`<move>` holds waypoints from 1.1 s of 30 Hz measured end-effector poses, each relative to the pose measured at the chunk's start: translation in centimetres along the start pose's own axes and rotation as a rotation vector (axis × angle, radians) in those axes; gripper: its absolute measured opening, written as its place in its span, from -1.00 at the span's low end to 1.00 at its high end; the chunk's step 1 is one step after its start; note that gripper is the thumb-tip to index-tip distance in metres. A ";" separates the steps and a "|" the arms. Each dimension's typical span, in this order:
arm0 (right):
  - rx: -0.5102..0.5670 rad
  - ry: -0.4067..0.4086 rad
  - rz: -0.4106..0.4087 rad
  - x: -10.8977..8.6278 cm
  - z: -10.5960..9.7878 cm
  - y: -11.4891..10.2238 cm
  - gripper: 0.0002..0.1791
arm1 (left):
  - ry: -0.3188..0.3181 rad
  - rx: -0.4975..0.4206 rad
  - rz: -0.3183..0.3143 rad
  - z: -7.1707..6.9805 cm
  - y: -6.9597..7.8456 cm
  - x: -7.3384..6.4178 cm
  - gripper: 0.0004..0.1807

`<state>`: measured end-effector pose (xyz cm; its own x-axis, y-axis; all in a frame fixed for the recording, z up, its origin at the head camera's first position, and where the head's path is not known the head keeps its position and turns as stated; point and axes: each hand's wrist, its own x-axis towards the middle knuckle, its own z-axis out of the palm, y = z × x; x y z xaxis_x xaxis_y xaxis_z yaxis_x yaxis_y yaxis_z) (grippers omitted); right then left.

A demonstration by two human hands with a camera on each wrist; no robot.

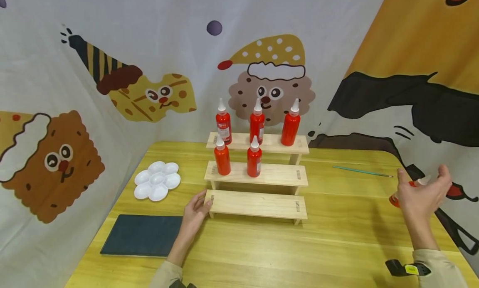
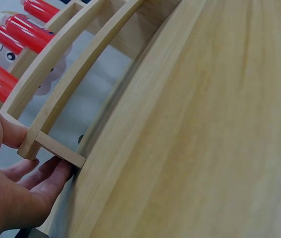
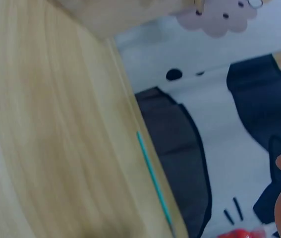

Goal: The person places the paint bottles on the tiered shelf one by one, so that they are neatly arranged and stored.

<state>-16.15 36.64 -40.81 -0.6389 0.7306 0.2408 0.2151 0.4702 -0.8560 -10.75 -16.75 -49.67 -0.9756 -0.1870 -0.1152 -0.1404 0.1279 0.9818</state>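
Observation:
In the head view a stepped wooden rack (image 1: 258,205) stands mid-table. Three red squeeze bottles with white pointed caps, one being a red bottle (image 1: 290,130), stand on its top tier. Two more, including a red bottle (image 1: 254,162), are on the middle tier; the bottom tier is bare. My left hand (image 1: 196,213) grips the left end of the bottom tier; the left wrist view has its thumb on the board and fingers by the leg (image 2: 61,149). At far right my right hand (image 1: 423,194) is held with thumb and fingers spread, partly covering another red bottle (image 1: 394,200).
A white flower-shaped paint palette (image 1: 157,180) lies left of the rack, with a dark flat rectangular pad (image 1: 140,236) nearer me. A thin teal paintbrush (image 1: 361,171) lies at the back right. Behind the table hangs a cartoon-printed cloth (image 1: 168,26).

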 end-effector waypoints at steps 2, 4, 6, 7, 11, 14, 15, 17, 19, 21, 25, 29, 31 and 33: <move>0.000 0.001 0.018 0.2 0.0 0.7 -0.14 | 0.001 0.005 0.004 0.0 0.0 0.0 -0.43; 0.016 -0.007 0.045 0.4 0.1 1.4 -0.13 | 0.002 0.010 0.013 0.0 0.0 0.0 -0.42; 0.036 -0.024 0.077 0.6 0.1 2.1 -0.13 | 0.002 0.014 0.023 -0.1 0.0 -0.1 -0.41; 0.045 -0.035 0.098 0.8 0.2 2.4 -0.13 | 0.000 0.009 0.021 -0.1 0.1 -0.1 -0.42; 0.055 -0.070 0.178 1.2 0.5 3.6 -0.15 | -0.002 0.001 0.013 -0.1 0.1 0.0 -0.42; 0.054 -0.079 0.217 1.4 0.9 4.6 -0.16 | 0.002 -0.008 0.004 0.0 0.0 0.1 -0.43; 0.053 -0.080 0.224 1.4 1.0 4.9 -0.16 | 0.004 -0.008 0.007 0.0 -0.1 0.1 -0.44; 0.059 -0.082 0.244 1.4 1.4 5.4 -0.15 | 0.006 -0.011 0.007 0.0 -0.1 0.1 -0.44; 0.061 -0.092 0.258 1.4 1.6 5.9 -0.14 | 0.008 -0.009 0.006 0.1 -0.1 0.2 -0.44; 0.068 -0.100 0.269 1.5 1.9 6.1 -0.12 | 0.006 -0.003 0.007 0.1 -0.1 0.2 -0.44; 0.068 -0.117 0.278 1.4 2.4 6.5 -0.11 | 0.005 0.007 0.001 0.0 -0.1 0.1 -0.42; 0.080 -0.122 0.279 1.3 2.9 6.9 -0.13 | 0.005 0.003 -0.003 -0.1 -0.1 0.1 -0.42; 0.090 -0.126 0.289 1.1 3.1 7.2 -0.14 | 0.003 -0.001 -0.002 -0.1 -0.1 0.1 -0.41; 0.094 -0.132 0.301 1.0 3.3 7.5 -0.13 | 0.002 -0.002 0.000 -0.1 -0.2 0.1 -0.41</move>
<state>-17.59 39.29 -48.54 -0.6485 0.7565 -0.0850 0.3433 0.1910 -0.9196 -10.79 -16.91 -49.82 -0.9752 -0.1893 -0.1148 -0.1401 0.1262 0.9821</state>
